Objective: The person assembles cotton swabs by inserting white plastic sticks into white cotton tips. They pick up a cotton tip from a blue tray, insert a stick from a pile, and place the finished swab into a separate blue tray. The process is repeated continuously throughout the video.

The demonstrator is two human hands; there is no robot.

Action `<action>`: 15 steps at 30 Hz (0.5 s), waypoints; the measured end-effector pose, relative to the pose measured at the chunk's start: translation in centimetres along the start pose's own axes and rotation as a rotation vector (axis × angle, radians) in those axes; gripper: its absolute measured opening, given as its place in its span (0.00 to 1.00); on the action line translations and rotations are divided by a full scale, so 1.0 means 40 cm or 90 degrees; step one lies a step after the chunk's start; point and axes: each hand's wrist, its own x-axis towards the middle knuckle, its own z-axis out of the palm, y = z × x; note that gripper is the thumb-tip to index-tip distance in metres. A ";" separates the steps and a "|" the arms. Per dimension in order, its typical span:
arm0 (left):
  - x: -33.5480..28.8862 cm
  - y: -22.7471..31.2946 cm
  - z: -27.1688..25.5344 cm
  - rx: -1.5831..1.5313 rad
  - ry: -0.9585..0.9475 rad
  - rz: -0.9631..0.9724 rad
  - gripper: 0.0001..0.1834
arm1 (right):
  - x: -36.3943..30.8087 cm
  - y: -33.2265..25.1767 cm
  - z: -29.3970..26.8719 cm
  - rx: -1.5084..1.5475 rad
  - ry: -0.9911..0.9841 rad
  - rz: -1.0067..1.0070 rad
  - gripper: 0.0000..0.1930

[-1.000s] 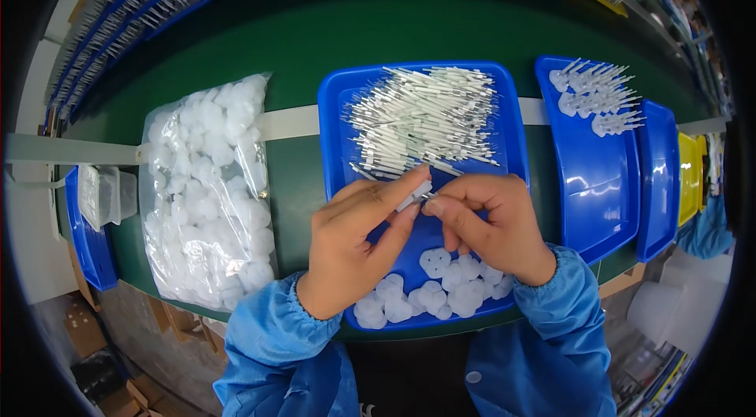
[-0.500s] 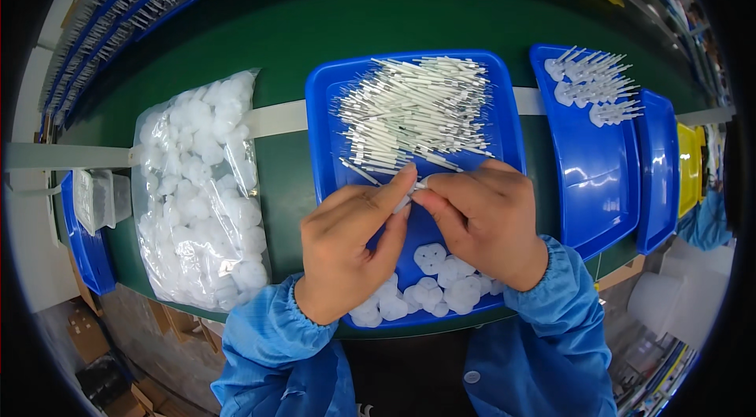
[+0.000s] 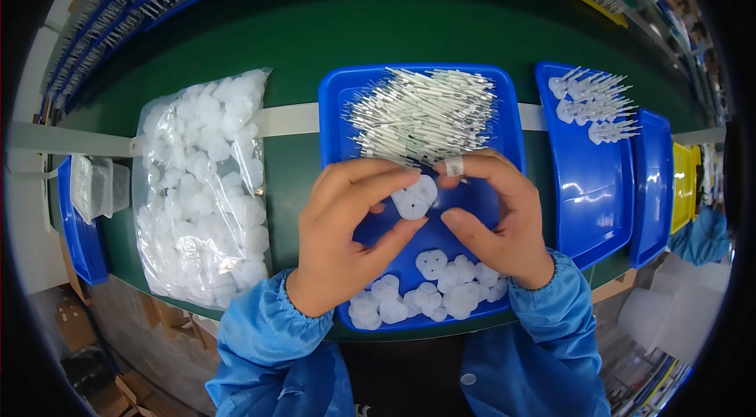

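Pinching 1 white disc [image 3: 414, 197] in left hand [image 3: 339, 220], right hand [image 3: 512, 224] beside, tray [image 3: 510, 111] below

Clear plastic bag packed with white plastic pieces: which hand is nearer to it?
Left. The left hand, gripping a rounded white plastic piece, is right of the clear bag; the open right hand is farther right, beyond the left.

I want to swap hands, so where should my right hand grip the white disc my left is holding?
Probably take the white disc by its right edge, from the right: the left hand pinches its top and bottom, leaving that edge free toward the right hand.
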 end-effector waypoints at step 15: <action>-0.005 0.007 0.012 -0.010 -0.031 0.079 0.31 | -0.026 -0.015 0.000 0.299 -0.026 0.200 0.17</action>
